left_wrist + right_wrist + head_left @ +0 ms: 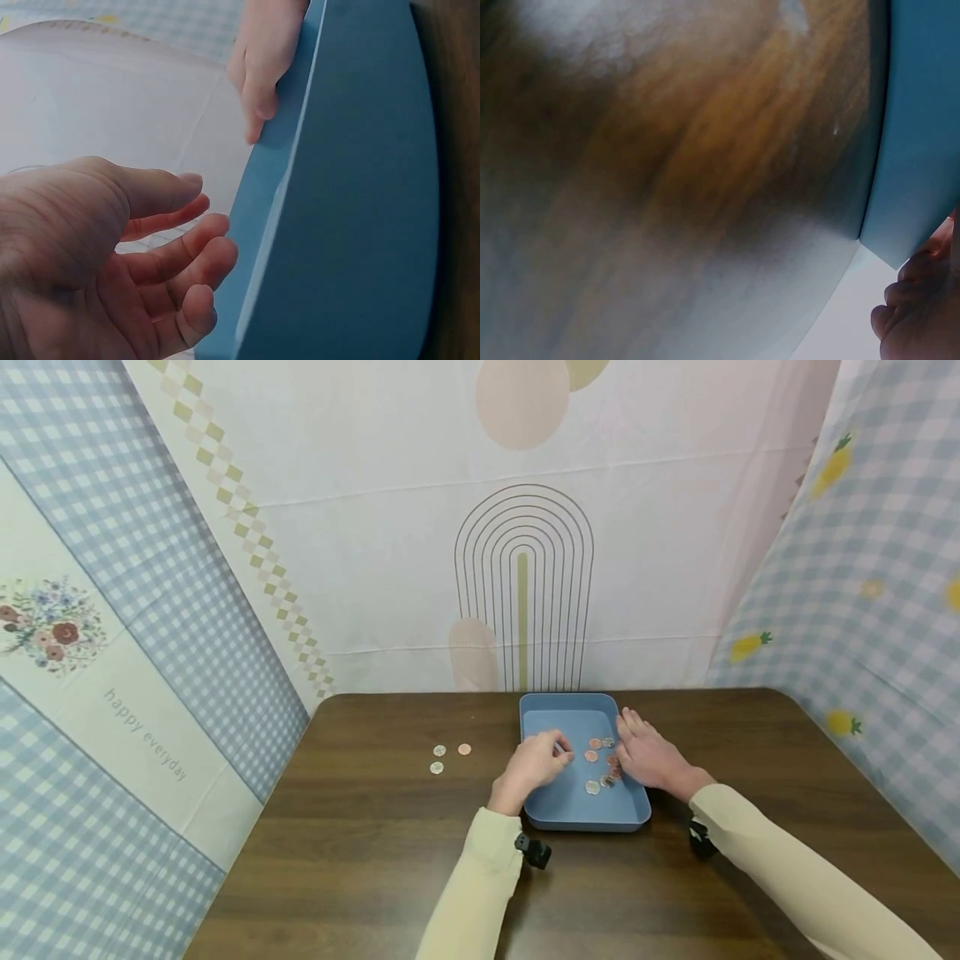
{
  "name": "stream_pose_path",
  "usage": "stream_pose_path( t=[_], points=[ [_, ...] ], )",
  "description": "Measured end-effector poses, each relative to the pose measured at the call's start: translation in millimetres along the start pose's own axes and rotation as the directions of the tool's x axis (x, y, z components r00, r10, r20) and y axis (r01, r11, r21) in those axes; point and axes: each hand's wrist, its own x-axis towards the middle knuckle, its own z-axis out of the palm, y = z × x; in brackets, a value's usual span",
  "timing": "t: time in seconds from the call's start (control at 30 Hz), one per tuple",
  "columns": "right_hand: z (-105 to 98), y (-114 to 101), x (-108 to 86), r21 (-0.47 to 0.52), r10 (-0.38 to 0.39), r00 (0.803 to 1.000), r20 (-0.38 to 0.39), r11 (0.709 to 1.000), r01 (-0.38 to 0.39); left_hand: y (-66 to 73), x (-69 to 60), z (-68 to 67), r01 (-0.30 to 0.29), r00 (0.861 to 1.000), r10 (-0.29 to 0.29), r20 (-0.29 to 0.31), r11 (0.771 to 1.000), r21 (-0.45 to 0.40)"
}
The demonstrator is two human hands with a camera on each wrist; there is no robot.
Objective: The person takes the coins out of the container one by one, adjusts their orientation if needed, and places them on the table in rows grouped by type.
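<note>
L hand (536,762) is hovering over L side of blue tray (562,806), fingers loosely curving, thumb apart from most fingertips per L wrist view; no coin showing betw. them, so prob. holding nothing. R hand (648,756) is lying along tray's R wall, fingers approx. straight, no coin visible in its grasp; prob. steadying tray vs. sliding on bench (360,860).

Tray coins (591,756) are lying loosely bunched just L of R hand, some seeming to overlap; exact count unclear. Bunching is prob. leaving L hand bare floor to work over.

3 loose coins (439,750) are lying on bench, L of L hand, apart from tray; spacing prob. keeping each reachable singly.
</note>
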Motion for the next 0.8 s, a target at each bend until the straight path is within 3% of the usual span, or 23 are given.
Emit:
stream_pose_path(
  t=[0.63, 0.8],
  points=[
    [0, -7, -8.8, 0.001, 0.002, 1.0, -0.01, 1.0, -0.002, 12.3, -3.7, 37.0, -0.015, 0.997, 0.008, 0.074, 0.996, 0.088],
    [0, -7, -8.6, 0.002, -0.001, 1.0, -0.014, 1.0, 0.001, 14.2, -4.9, 43.5, 0.021, 0.994, -0.032, 0.101, 0.993, 0.113]
  ],
)
